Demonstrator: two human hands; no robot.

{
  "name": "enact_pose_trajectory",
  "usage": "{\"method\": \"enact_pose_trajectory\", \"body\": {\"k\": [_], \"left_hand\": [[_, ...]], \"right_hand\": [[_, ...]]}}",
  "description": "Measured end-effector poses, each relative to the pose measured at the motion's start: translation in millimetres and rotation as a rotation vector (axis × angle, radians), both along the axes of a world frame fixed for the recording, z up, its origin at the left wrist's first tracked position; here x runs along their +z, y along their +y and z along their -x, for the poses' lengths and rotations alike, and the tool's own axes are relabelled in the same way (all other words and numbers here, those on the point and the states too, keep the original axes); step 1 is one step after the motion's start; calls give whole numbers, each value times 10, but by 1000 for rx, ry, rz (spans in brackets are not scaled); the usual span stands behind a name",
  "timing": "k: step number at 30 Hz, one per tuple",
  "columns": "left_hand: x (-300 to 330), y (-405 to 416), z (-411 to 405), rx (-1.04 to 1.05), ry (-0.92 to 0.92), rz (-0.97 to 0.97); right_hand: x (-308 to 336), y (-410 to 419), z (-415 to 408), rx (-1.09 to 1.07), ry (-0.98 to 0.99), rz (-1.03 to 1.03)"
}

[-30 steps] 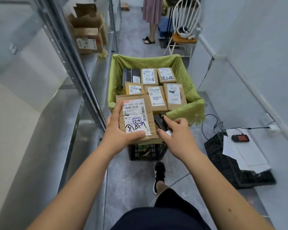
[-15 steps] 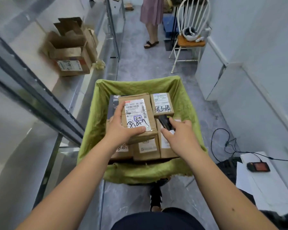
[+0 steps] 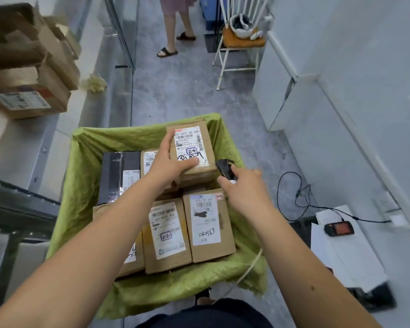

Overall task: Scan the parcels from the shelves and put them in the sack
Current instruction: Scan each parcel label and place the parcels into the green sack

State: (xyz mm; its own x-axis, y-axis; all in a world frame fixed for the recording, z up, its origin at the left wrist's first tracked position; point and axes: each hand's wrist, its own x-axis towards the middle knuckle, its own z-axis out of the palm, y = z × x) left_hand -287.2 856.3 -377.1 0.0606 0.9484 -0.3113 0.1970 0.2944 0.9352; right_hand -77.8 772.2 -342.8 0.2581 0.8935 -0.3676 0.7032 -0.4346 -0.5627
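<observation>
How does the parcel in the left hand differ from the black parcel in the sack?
The held parcel is brown cardboard; the black parcel is dark and glossy. The left hand grips the held parcel above the other boxes at the far right of the green sack; the black parcel lies untouched at the left. Both carry barcode labels.
</observation>
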Motion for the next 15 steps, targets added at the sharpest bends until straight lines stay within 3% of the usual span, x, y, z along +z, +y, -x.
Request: {"method": "enact_pose_trajectory", "body": {"k": [12, 15], "left_hand": [[-89, 61, 30, -26, 64, -10], [-20, -68, 38, -1, 164, -76]], "right_hand": [[-70, 6, -10, 21, -16, -8], [-50, -62, 2, 20, -33, -15]]}}
